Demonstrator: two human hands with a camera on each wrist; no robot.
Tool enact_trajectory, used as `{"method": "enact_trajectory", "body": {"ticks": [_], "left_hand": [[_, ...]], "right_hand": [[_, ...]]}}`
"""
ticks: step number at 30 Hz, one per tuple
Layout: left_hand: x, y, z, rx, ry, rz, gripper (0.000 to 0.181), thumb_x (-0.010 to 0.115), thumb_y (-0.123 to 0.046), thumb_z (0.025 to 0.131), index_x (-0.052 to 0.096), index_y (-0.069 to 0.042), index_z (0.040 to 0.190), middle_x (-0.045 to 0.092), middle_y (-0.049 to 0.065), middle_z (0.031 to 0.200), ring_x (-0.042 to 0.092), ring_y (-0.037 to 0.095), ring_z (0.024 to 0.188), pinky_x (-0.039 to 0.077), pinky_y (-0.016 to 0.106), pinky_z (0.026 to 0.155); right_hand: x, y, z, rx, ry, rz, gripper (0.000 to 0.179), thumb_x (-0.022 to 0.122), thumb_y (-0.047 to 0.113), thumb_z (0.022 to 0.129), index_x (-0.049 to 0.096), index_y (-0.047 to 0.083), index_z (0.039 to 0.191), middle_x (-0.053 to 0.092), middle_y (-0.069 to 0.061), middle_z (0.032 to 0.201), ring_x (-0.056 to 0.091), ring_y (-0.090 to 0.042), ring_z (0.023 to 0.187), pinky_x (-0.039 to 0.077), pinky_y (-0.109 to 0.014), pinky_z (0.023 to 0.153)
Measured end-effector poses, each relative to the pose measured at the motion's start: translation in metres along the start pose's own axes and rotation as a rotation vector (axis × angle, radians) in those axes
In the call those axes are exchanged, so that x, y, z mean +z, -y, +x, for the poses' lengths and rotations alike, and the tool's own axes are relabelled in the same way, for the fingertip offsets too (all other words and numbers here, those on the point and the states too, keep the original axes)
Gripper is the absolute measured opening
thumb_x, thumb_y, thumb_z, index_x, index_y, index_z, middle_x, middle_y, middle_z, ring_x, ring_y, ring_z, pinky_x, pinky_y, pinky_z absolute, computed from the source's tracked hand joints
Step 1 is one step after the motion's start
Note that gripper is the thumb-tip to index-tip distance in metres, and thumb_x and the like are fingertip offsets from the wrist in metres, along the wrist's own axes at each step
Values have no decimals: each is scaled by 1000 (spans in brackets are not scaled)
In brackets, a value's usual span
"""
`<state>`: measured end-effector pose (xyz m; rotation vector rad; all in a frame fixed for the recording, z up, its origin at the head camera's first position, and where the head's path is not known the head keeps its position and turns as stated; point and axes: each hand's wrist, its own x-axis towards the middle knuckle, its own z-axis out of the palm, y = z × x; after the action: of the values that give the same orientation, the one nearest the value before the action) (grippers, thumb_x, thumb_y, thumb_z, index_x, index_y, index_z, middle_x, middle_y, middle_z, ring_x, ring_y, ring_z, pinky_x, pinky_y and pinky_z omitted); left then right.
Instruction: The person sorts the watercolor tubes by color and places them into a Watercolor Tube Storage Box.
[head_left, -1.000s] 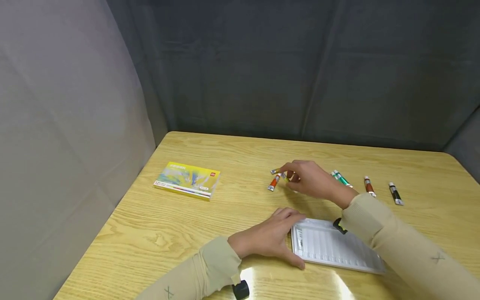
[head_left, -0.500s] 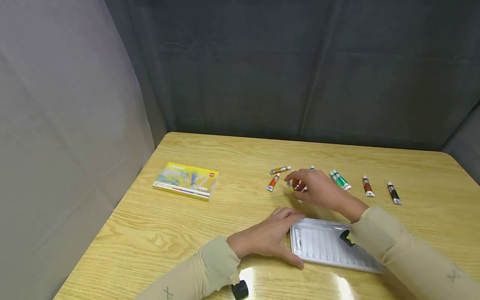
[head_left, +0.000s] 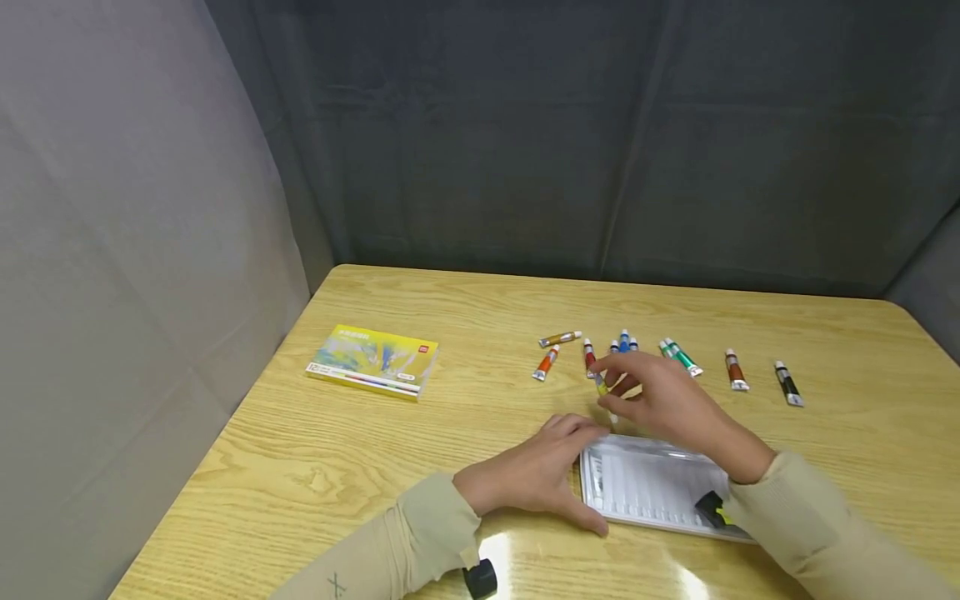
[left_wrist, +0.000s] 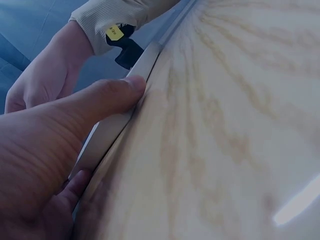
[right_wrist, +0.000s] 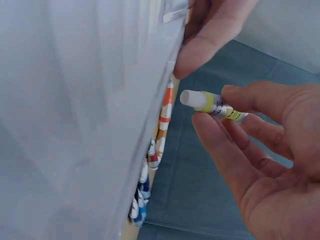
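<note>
My right hand [head_left: 667,404] pinches a small yellow paint tube [right_wrist: 215,104] between thumb and fingers. Its white cap points down toward the tray in the head view. Below that hand lies a white ribbed plastic tray [head_left: 648,487], its right end partly hidden by the right forearm. At the tray's left end my left hand [head_left: 532,471] grips it, the thumb at the front corner and the fingers at the back corner. In the left wrist view the left thumb [left_wrist: 117,95] presses on the tray's edge.
Behind the tray lie other paint tubes: ochre [head_left: 560,339], orange [head_left: 547,363], red [head_left: 588,357], several blue [head_left: 624,340], green [head_left: 682,357], brown [head_left: 737,370] and black [head_left: 788,384]. A yellow paint box [head_left: 373,362] sits on the wooden table's left side.
My right hand has drawn back from beside the orange and ochre tubes, toward the tray and rightward, carrying the yellow paint tube. Red and blue tubes have come into view. The left hand stays put.
</note>
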<state>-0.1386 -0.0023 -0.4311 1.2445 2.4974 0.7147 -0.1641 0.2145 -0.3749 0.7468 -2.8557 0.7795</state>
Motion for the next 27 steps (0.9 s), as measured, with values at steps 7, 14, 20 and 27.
{"method": "enact_trajectory", "body": {"ticks": [7, 14, 20, 27], "left_hand": [[1, 0, 0, 8, -11, -2, 106, 86, -60, 76, 36, -20, 160, 39, -3, 162, 38, 14, 145, 36, 25, 122], [2, 0, 0, 8, -17, 30, 109, 85, -62, 75, 35, -17, 160, 41, -2, 158, 39, 13, 142, 36, 22, 122], [1, 0, 0, -7, -9, 16, 109, 85, -63, 76, 35, -16, 161, 42, -1, 156, 40, 12, 140, 39, 22, 119], [1, -1, 0, 12, -31, 45, 101, 86, -63, 74, 44, -15, 153, 45, 0, 154, 43, 14, 139, 38, 23, 120]], "right_hand": [[-4, 8, -10, 50, 5, 27, 33, 81, 13, 88, 73, 12, 120, 72, 1, 98, 74, -13, 88, 63, -31, 74], [-4, 17, -22, 36, 11, 71, 33, 79, 8, 88, 73, 11, 121, 73, 1, 98, 75, -13, 88, 63, -27, 73], [-7, 22, -31, 59, 25, 127, 30, 79, 9, 89, 73, 11, 118, 73, 1, 99, 75, -13, 88, 62, -25, 72], [-2, 27, -39, 139, 79, 175, 33, 78, 14, 90, 68, 10, 121, 70, 2, 99, 72, -9, 88, 57, -20, 70]]}}
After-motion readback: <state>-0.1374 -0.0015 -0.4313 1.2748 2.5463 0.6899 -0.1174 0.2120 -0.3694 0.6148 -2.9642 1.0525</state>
